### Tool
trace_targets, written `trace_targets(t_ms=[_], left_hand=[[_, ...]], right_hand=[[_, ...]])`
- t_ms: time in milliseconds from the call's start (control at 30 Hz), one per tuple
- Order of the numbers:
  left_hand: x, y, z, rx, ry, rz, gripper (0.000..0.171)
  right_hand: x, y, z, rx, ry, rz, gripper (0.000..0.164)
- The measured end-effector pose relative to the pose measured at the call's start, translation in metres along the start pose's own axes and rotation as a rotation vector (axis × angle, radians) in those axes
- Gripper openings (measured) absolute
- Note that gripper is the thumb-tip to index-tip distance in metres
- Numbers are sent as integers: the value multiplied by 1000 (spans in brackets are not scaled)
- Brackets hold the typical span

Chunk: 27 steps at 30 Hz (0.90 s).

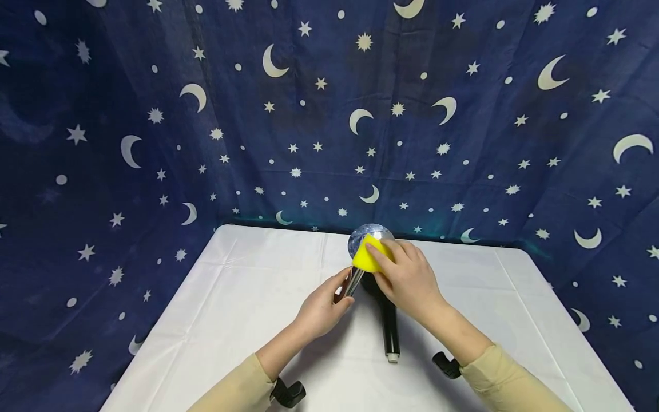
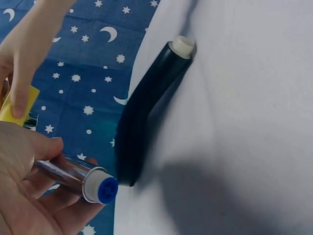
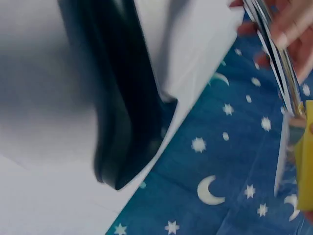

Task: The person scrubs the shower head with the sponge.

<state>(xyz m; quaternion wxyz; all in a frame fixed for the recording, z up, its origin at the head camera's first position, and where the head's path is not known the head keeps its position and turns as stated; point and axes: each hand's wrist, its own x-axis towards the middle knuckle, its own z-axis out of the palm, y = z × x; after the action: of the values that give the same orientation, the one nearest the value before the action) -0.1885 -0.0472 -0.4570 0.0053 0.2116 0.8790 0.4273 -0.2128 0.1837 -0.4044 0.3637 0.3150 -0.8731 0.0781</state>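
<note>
My left hand [image 1: 320,306] grips the handle of a chrome shower head [image 1: 354,280] above the table. Its threaded end, white with a blue insert, points toward the left wrist camera. The round shiny head lies partly behind a yellow sponge [image 1: 365,260]. My right hand [image 1: 412,280] pinches this sponge and holds it against the shower head, near where handle and head meet. A black shower head [image 1: 391,332] lies on the table below both hands, its white connector [image 2: 183,46] toward me. The hands and sponge cover its upper part in the head view.
A white cloth covers the table [image 1: 257,274]. Behind and to the sides hangs a dark blue curtain [image 1: 329,126] with moons and stars. Black wrist mounts [image 1: 289,393] stick out at both cuffs.
</note>
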Motion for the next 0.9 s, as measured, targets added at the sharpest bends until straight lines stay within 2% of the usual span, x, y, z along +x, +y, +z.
trace_targets(t_ms=[167,267,400,533,600,667,733,900], left_hand=[[-2,-1,3,70,50,44,66],[-2,-1,5,49,58,57,66],[0,-3,5,-37,43,59,65],[-1,-5,6,-164,3,8,57],[-1,-5,6,-214,-8,-16,56],[-2,-5,5,-254,-3,-22,58],[-3,-5,5,-281,3,-16,63],[-5,-3,3,-373,3,-30,67]], right_hand=[[9,23,-7,5,-3,200,52],[11,23,-9,6,-6,242,53],[11,5,-7,21,-1,107,53],[8,-15,-4,27,-61,-52,51],[10,-17,-5,22,-87,-100,53],[15,-14,-7,17,-98,-112,53],[22,-4,-9,3,-82,-74,52],[39,20,-17,-3,-67,146,50]])
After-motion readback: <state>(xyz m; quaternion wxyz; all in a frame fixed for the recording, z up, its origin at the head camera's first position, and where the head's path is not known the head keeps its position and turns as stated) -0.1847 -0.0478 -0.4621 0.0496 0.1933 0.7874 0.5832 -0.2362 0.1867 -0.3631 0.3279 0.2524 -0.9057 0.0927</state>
